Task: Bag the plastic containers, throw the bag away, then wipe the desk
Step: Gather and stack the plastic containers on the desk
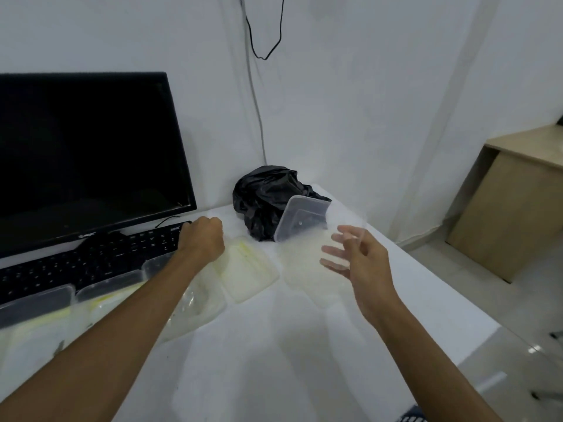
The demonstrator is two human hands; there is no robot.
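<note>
Several plastic containers (248,268) lie scattered on the desk (274,360) beside the crumpled black bag (265,199) — none bagged yet. Left hand (202,239) is curled by the keyboard (91,260), its grip unclear; right hand (356,257) hovers open-fingered, empty — likely reaching for the tilted container (301,217).

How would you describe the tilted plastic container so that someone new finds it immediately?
Start at the black monitor and move right to the crumpled black bag near the wall. The clear container leans against the bag's right side. Unlike the other containers lying flat by the keyboard, it stands tilted.
</note>
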